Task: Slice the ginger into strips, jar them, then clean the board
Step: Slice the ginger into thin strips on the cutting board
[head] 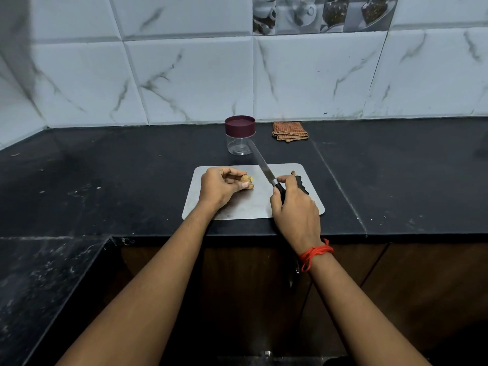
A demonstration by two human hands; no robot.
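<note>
Mid-frame: ginger (247,178), knife (261,162), steel board (253,204).
Handle mostly hidden: right grip (295,207) clenched round it; left grip (220,184) pinches half-covered ginger.

It was a home kitchen. A steel cutting board (247,204) lay on a black stone tabletop (105,180). Behind the board rose marble-look wall tiles (198,80), with one picture tile (322,14) printed with cups and spices. Just behind the board stood a maroon-lidded jar (239,136) and a folded checked cloth (290,131). Below the board were wooden cabinet doors (422,281).
</note>
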